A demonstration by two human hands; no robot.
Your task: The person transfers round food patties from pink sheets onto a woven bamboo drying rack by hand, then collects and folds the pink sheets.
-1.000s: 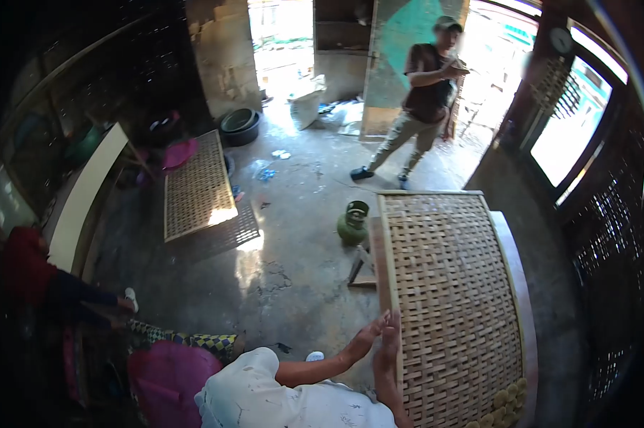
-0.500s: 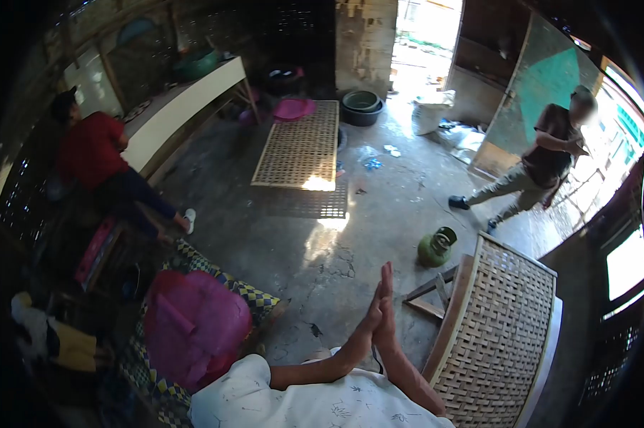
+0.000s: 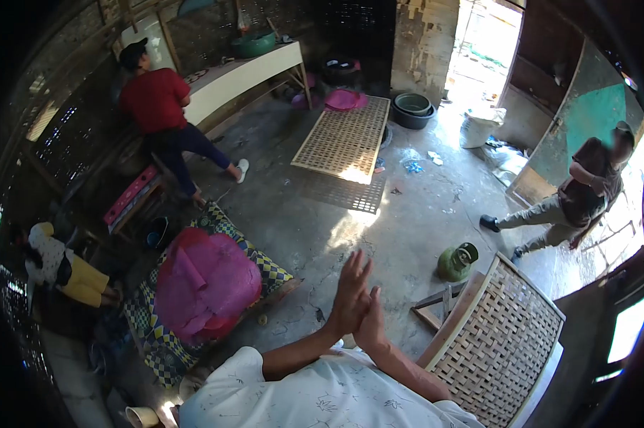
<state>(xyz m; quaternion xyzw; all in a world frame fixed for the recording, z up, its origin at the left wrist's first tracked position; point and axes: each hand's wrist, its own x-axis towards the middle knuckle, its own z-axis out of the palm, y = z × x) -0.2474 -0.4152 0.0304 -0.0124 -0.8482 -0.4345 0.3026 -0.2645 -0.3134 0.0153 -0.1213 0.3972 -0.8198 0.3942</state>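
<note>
My left hand (image 3: 350, 296) is raised in front of my white patterned shirt, its fingers spread and holding nothing. Against its palm side rests my right hand (image 3: 369, 322), palm to palm; its fingers are partly hidden behind the left. To the right of both hands lies a woven bamboo tray (image 3: 493, 342) on a wooden stand (image 3: 431, 314), touched by neither hand. On the left, a magenta cover (image 3: 208, 282) lies over a checkered cloth (image 3: 268, 274).
A person in red (image 3: 154, 100) stands by a long white table (image 3: 243, 82). Another person (image 3: 593, 185) is near the doorway, a third (image 3: 68, 264) at far left. A green gas cylinder (image 3: 456, 264), second woven tray (image 3: 343, 139) and basins (image 3: 413, 110) are on the floor side ahead.
The view has swung left, bringing the magenta cover and the person in red further in. My hands have moved away from the woven tray's edge and now press together, left fingers spread.
</note>
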